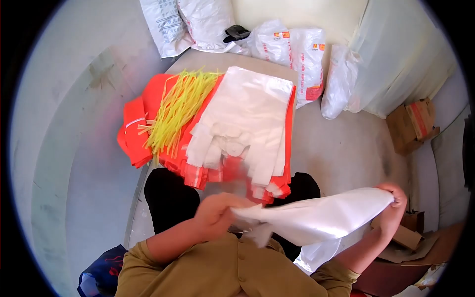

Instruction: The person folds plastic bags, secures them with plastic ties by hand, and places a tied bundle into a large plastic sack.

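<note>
Stretched across my lap is a white plastic bag [321, 213]. My left hand [220, 210], a little blurred, is closed on its handle end. At the far end my right hand [393, 195] grips the bag's corner, fingers wrapped round it. In front of my knees lies a stack of white plastic vest bags [247, 99], handles toward me. Beneath that stack are red plastic bags [289, 128]. A bundle of yellow ties [183, 106] rests left of the white stack, on the red bags. A folded red bundle [133, 128] sits at the far left.
Filled white sacks [208, 22] lean along the back wall, with more printed plastic packs [302, 54] beside them. An open cardboard box [410, 126] stands to the right. Cardboard pieces [415, 242] lie near my right elbow. A dark blue bag [101, 272] is at lower left.
</note>
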`<state>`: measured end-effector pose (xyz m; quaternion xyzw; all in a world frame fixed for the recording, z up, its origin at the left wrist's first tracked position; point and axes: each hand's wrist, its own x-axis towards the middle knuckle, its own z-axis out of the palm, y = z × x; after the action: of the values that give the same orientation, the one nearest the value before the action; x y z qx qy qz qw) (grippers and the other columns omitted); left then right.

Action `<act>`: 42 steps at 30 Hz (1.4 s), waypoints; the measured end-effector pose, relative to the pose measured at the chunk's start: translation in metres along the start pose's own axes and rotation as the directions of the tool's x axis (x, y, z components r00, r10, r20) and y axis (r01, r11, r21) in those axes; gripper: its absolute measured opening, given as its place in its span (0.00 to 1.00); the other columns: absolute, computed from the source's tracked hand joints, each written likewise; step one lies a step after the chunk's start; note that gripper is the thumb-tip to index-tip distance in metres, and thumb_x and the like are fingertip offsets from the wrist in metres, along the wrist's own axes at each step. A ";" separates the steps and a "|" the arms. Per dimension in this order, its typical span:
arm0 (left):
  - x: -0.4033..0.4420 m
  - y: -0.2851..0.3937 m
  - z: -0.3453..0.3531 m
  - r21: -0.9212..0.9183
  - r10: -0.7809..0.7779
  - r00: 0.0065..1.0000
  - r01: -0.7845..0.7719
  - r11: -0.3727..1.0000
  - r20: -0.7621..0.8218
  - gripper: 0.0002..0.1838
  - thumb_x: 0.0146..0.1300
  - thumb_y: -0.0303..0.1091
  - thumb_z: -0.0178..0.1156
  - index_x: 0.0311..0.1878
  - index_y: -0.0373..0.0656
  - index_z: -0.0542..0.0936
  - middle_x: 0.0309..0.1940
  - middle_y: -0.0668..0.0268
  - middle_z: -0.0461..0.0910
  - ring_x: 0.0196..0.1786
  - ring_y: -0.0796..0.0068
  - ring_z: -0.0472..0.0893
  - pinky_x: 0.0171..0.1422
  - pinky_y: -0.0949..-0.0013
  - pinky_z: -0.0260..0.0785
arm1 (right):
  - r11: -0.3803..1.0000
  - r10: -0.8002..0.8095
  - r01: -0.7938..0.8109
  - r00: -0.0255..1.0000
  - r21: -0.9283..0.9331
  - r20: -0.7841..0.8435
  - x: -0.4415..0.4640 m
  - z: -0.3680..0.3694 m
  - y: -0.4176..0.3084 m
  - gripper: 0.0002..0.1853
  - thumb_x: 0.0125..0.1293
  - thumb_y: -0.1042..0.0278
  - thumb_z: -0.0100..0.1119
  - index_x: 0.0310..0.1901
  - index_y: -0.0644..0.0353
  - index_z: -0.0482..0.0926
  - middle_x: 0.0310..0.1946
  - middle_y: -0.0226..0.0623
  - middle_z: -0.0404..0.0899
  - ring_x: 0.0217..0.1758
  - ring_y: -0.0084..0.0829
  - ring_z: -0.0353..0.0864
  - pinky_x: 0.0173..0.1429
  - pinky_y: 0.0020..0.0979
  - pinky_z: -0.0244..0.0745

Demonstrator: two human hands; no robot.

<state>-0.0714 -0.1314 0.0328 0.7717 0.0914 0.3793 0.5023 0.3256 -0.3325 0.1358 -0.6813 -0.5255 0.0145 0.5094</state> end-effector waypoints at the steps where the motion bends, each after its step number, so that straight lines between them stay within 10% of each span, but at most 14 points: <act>1: -0.001 -0.004 0.002 -0.043 -0.083 0.997 0.083 0.996 0.005 0.10 0.76 0.16 0.53 0.55 0.39 0.77 0.56 0.51 0.87 0.51 0.61 0.88 0.56 0.61 0.81 | 0.999 0.016 -0.017 0.999 -0.027 -0.028 0.011 0.000 -0.004 0.14 0.59 0.92 0.54 0.41 0.67 0.84 0.35 0.33 0.86 0.39 0.23 0.83 0.46 0.25 0.76; 3: -0.003 -0.014 0.006 -0.127 -0.247 0.968 0.249 0.960 0.032 0.12 0.76 0.17 0.52 0.57 0.41 0.75 0.60 0.54 0.84 0.56 0.62 0.87 0.60 0.60 0.80 | 0.995 -0.022 0.018 0.999 -0.094 -0.045 0.041 0.009 -0.020 0.14 0.60 0.92 0.54 0.41 0.66 0.83 0.35 0.30 0.83 0.40 0.20 0.80 0.46 0.23 0.73; 7: 0.012 -0.041 0.003 -0.853 -0.646 0.764 0.342 0.395 0.007 0.15 0.81 0.25 0.49 0.66 0.47 0.71 0.64 0.62 0.80 0.60 0.61 0.85 0.63 0.54 0.80 | 0.998 -0.063 0.063 0.998 -0.010 -0.023 0.124 0.071 -0.042 0.18 0.61 0.90 0.51 0.52 0.69 0.81 0.44 0.33 0.82 0.50 0.23 0.80 0.57 0.25 0.75; 11: -0.001 -0.125 -0.001 -0.933 -0.768 0.636 0.225 0.279 -0.076 0.16 0.84 0.31 0.46 0.71 0.51 0.69 0.66 0.64 0.80 0.65 0.59 0.83 0.69 0.53 0.77 | 0.872 -0.366 0.391 0.920 -0.294 0.139 0.209 0.218 -0.047 0.25 0.64 0.76 0.67 0.64 0.58 0.81 0.57 0.48 0.85 0.59 0.50 0.84 0.66 0.46 0.77; 13: -0.002 -0.138 0.001 -0.935 -0.833 0.544 0.237 0.262 -0.096 0.17 0.84 0.31 0.46 0.72 0.51 0.69 0.66 0.63 0.79 0.68 0.61 0.81 0.70 0.55 0.75 | 0.633 -0.524 0.534 0.829 -0.561 0.197 0.223 0.287 -0.026 0.28 0.63 0.72 0.69 0.67 0.56 0.79 0.58 0.44 0.85 0.63 0.48 0.81 0.72 0.49 0.71; 17: 0.006 -0.126 -0.006 -0.925 -0.919 0.390 0.322 0.202 -0.065 0.19 0.85 0.32 0.47 0.74 0.51 0.68 0.69 0.62 0.79 0.72 0.63 0.79 0.72 0.57 0.71 | 0.841 -0.479 0.527 0.829 -0.119 0.288 0.162 0.357 0.000 0.24 0.65 0.68 0.67 0.64 0.54 0.81 0.60 0.41 0.83 0.66 0.48 0.78 0.75 0.53 0.66; 22: 0.003 -0.122 -0.008 -0.899 -0.895 0.446 0.384 0.211 -0.019 0.21 0.85 0.36 0.50 0.76 0.49 0.67 0.71 0.61 0.77 0.75 0.63 0.76 0.76 0.56 0.66 | 0.808 -0.314 0.552 0.698 -0.205 0.643 0.092 0.352 0.064 0.25 0.66 0.69 0.67 0.65 0.54 0.80 0.67 0.46 0.79 0.73 0.48 0.73 0.77 0.49 0.65; 28: -0.003 -0.129 -0.007 -0.863 -0.839 0.542 0.449 0.233 0.055 0.24 0.82 0.40 0.56 0.75 0.44 0.68 0.75 0.59 0.73 0.80 0.64 0.70 0.83 0.55 0.58 | 0.872 -0.229 0.313 0.941 -0.377 0.250 0.069 0.316 0.106 0.30 0.65 0.66 0.70 0.69 0.56 0.77 0.73 0.49 0.73 0.77 0.52 0.69 0.79 0.48 0.63; 31: 0.002 -0.134 0.001 -0.799 -0.871 0.488 0.547 0.250 0.062 0.23 0.80 0.41 0.60 0.71 0.42 0.72 0.71 0.61 0.76 0.77 0.66 0.72 0.82 0.57 0.59 | 0.978 0.110 -0.121 0.991 -0.171 -0.070 0.068 0.305 0.151 0.39 0.69 0.64 0.70 0.79 0.56 0.66 0.72 0.47 0.75 0.74 0.44 0.73 0.76 0.45 0.67; 34: -0.005 -0.157 0.016 -0.811 -0.859 0.508 0.529 0.251 0.066 0.18 0.79 0.41 0.63 0.64 0.43 0.76 0.61 0.66 0.80 0.66 0.72 0.76 0.76 0.62 0.63 | 0.672 0.648 -0.627 0.756 0.394 0.097 0.069 0.292 0.145 0.50 0.68 0.63 0.72 0.85 0.60 0.50 0.70 0.52 0.75 0.69 0.43 0.77 0.76 0.43 0.68; 42: 0.000 -0.173 0.033 -0.628 -0.882 0.472 0.681 0.378 -0.020 0.09 0.72 0.36 0.66 0.46 0.40 0.82 0.42 0.70 0.79 0.45 0.78 0.75 0.50 0.68 0.69 | 0.668 0.592 -0.599 0.787 0.442 0.173 0.086 0.299 0.132 0.52 0.68 0.73 0.70 0.86 0.60 0.44 0.60 0.47 0.80 0.58 0.32 0.79 0.65 0.32 0.73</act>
<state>-0.0071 -0.0718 -0.1204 0.3725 0.4293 0.2292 0.7902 0.2906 -0.0570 -0.0574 -0.6687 -0.2581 0.3130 0.6231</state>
